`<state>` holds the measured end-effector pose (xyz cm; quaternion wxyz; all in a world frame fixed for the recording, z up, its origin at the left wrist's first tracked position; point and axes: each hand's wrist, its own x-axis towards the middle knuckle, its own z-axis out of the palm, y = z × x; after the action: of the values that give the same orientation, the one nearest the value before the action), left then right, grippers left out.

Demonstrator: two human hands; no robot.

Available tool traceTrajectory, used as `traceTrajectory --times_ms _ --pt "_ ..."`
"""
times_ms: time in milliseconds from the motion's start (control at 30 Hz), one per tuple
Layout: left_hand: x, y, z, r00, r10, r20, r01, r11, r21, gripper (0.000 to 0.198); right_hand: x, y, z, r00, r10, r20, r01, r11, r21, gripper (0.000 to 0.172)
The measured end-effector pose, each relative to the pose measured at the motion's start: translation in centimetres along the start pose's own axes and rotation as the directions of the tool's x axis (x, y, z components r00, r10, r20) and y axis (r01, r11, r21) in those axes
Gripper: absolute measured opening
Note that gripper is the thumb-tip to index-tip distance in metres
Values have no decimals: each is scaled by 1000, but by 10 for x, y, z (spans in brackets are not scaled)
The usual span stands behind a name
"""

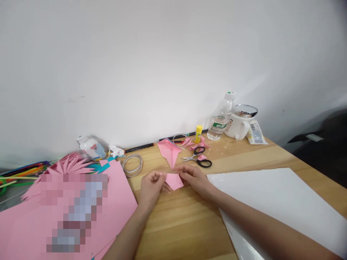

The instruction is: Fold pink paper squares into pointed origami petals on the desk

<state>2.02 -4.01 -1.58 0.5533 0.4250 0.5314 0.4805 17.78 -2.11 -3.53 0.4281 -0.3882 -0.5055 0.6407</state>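
Between my two hands is a small folded piece of pink paper (174,181), held just above the wooden table. My left hand (153,186) pinches its left edge, thumb on top and fingers underneath. At the right edge, my right hand (193,177) grips the paper between thumb and fingers. Just beyond the hands lies a larger folded pink paper piece (170,153) with its point toward me. Scissors (196,157) with black handles rest to the right of it, beside small pink paper pieces (187,142).
Pink paper sheets (119,202) and a fanned pink paper shape (67,164) cover the left. White sheets (271,195) lie under my right forearm. Along the wall stand a yellow glue stick (198,133), a water bottle (221,119) and a white mug (237,126). A tape ring (132,165) lies left.
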Motion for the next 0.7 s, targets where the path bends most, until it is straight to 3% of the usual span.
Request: traceTrajectory --times_ms 133,233,400,533,600,700 --pt "2 1 -1 997 -4 -79 -4 995 -97 21 -2 -2 2 998 27 60 -29 999 35 38" --pt "3 1 -2 998 -7 -55 0 992 -126 22 -2 4 2 996 -13 90 13 1000 1 49" --pt "0 -1 1 996 -41 77 44 998 -36 23 2 9 -3 993 -102 -63 97 992 -76 38" --pt "-5 -1 5 963 -102 250 70 989 133 25 3 7 -7 960 -196 -202 189 981 -55 30" --pt "-5 0 6 966 -76 247 34 985 169 24 3 7 -6 953 -222 -208 208 974 -86 25" --pt "-3 0 5 989 39 140 -55 992 110 22 1 8 -5 961 -236 -145 212 964 -162 19"
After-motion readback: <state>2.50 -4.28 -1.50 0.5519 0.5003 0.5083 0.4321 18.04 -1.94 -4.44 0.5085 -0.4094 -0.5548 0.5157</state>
